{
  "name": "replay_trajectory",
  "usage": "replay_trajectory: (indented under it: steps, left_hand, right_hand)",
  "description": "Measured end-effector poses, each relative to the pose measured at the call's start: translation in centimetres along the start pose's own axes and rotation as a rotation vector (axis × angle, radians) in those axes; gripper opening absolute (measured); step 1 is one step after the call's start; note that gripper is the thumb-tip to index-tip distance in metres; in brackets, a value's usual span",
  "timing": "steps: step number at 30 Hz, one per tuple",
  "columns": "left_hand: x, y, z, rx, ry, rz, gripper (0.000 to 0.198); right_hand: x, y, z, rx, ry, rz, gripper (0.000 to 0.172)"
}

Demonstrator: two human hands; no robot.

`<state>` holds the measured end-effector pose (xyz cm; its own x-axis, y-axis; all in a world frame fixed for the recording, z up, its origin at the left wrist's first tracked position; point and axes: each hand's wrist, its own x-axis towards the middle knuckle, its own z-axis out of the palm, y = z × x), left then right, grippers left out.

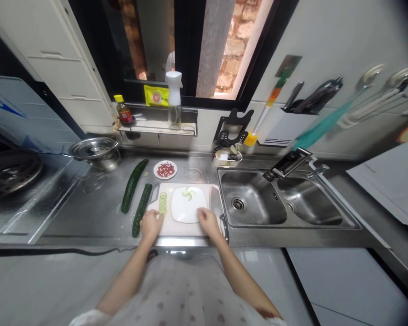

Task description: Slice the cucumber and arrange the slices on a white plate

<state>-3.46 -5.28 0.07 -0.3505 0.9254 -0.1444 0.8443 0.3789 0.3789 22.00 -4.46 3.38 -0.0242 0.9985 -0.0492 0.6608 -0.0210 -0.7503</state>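
Observation:
My left hand (152, 225) is closed over the left side of the white cutting board (166, 228), its fingertips at the near end of an overlapping row of cucumber slices (162, 203); whatever it pinches is hidden. My right hand (208, 222) is closed at the right edge of a white square plate (183, 210), thumb and fingers gripping the rim. On the plate's far part, several cucumber slices (189, 194) form a curved fan. A cut cucumber (142, 210) lies beside the board, partly behind my left hand, and a longer cucumber (133, 185) lies farther left.
Behind the board stands a small plate (165, 176) of chopped reddish pieces. A knife with a black handle (224, 227) lies at the board's right edge. The double sink (251, 222) is to the right, a lidded steel pot (102, 156) to the left. A shelf (156, 127) holds bottles.

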Motion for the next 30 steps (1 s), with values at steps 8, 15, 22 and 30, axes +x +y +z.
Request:
replay_trajectory:
  steps: [8, 15, 22, 30]
  left_hand:
    - [0.10, -0.10, 0.06, -0.010, 0.000, 0.007, 0.028]
    - [0.03, 0.16, -0.05, -0.039, 0.003, -0.011, 0.027]
    - [-0.42, 0.44, 0.03, -0.011, 0.036, 0.001, 0.031]
    - [-0.13, 0.46, -0.39, -0.280, 0.057, 0.169, 0.023]
  right_hand:
    - [-0.02, -0.18, 0.07, 0.006, -0.010, 0.007, 0.030]
    - [0.05, -0.24, 0.13, 0.018, -0.009, -0.002, 0.030]
    - [0.19, -0.17, 0.29, 0.038, 0.001, -0.027, 0.030]
    - [0.22, -0.27, 0.34, 0.042, -0.002, -0.022, 0.029]
